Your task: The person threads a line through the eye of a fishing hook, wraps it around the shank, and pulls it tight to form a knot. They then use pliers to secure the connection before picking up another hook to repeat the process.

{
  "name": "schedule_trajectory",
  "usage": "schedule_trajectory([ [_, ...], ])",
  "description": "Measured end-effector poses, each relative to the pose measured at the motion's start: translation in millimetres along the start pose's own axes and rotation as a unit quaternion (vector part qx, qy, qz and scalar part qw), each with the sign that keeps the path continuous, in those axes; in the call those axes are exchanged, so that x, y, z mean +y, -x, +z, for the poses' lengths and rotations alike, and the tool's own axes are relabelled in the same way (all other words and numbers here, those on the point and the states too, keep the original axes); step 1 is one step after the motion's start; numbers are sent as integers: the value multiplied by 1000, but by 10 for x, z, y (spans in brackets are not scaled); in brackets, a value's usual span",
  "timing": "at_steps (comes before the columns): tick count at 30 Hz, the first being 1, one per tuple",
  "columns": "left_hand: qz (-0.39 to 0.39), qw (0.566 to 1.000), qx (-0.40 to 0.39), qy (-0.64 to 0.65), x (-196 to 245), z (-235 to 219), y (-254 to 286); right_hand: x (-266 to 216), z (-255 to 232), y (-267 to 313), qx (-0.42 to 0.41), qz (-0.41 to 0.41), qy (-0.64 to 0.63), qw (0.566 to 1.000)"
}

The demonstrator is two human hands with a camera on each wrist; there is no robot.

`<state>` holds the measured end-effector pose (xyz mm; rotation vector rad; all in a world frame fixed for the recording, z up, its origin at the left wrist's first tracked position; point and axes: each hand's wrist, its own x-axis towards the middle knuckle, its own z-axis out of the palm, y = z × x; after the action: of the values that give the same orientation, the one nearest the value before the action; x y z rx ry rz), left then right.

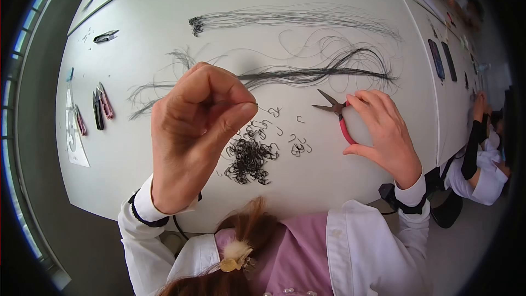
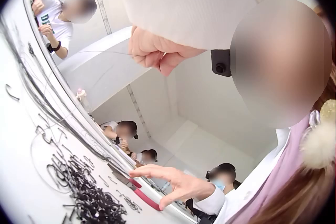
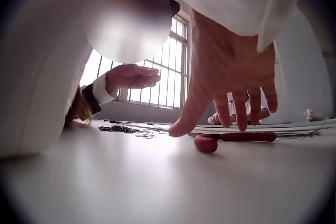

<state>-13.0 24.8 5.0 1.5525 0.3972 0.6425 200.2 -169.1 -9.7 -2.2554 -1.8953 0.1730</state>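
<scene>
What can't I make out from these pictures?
Head view: what the left hand pinches, mostly hidden by its fingertips.
Head view: exact count of the fishhook pile, its hooks overlapping.
Head view: upper handle of the pliers, mostly hidden by the right hand.
Left wrist view: the fishhook pile's lower part, cut off by the bottom edge.

The left hand [image 1: 194, 131] is hovering high before the body, its palm side facing the right hand [image 1: 386, 129]; the left thumb [image 1: 233, 123] and forefinger [image 1: 233, 89] are pinching at their tips, while the other fingers are lying bent. The right hand is hanging lower, palm turning downward, its thumb [image 1: 359, 149] spreading well apart from the loosely bent fingers. Both forearms [image 1: 143, 230] are pointing forward from the body.
</scene>
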Motion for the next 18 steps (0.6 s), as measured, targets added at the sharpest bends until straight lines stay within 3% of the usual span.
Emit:
schedule_trajectory([
  [11, 0, 1000, -10, 17, 17, 40, 31, 64, 272, 27, -1, 28, -3, 1000],
  [14, 9, 1000, -15, 11, 11, 23, 34, 34, 308, 8, 40, 46, 41, 997],
  [17, -7, 1000, -6, 30, 24, 20, 34, 65, 273, 6, 38, 45, 9, 998],
  [18, -8, 1000, -4, 29, 40, 31, 31, 51, 240, 3, 77, 23, -32, 996],
])
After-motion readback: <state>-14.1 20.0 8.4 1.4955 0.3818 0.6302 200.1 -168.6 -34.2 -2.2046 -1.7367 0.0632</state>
